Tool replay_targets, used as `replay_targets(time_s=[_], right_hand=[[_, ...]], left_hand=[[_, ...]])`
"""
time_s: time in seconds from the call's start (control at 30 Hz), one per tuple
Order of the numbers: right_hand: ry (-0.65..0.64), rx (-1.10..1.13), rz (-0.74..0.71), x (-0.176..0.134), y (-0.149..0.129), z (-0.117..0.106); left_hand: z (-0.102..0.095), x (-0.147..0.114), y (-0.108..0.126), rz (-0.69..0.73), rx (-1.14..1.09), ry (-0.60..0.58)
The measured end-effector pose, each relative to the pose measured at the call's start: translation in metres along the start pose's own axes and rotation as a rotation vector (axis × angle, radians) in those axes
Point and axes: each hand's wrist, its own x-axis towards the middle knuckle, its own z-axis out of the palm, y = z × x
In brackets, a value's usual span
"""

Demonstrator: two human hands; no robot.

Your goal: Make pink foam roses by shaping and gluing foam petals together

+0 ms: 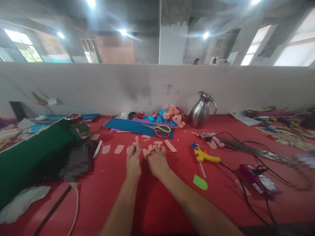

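Observation:
My left hand (134, 160) is closed, pinching a small pink paper piece (137, 140) that sticks up above the fingers. Beside it, my right hand (157, 161) reaches down with bent fingers among pink paper cut-outs (145, 152) on the red table; its fingertips are too small and hidden to show whether they grip one. Two rounded pink petals (119, 149) lie left of my hands, and a pink strip (170, 146) lies to the right. Beyond them, scissors (162, 130) with yellow and red handles rest on a blue sheet (130, 126).
A yellow glue gun (206, 156) with a cord lies to the right, near a green petal piece (200, 182) and a purple power strip (260, 180). Paper flowers (172, 114) and a steel jug (202, 110) stand at the back. A green box side (36, 160) borders the left.

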Motion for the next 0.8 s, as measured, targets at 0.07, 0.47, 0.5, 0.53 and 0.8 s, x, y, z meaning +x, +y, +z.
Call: replay_targets(time_s=[0.07,0.47,0.5,0.53,0.8], right_hand=[[-0.014,-0.024,-0.030,0.0000,0.0018,0.0017],[-0.023,-0.055,-0.001,-0.0032,0.0057,0.0004],[-0.027,-0.055,0.000,-0.0038,0.0048,-0.0009],[-0.025,-0.054,0.000,-0.0045,0.0042,-0.0023],[-0.052,-0.057,0.055,-0.0050,0.0042,-0.0024]], left_hand=[[-0.0004,0.0006,0.0000,0.001,-0.014,0.002],[0.0001,-0.0017,-0.0042,-0.095,0.161,-0.080],[0.0003,-0.0019,-0.0041,-0.098,0.189,-0.091],[0.0003,-0.0020,-0.0040,-0.097,0.208,-0.097],[0.0001,-0.0031,-0.0029,-0.125,0.152,-0.040]])
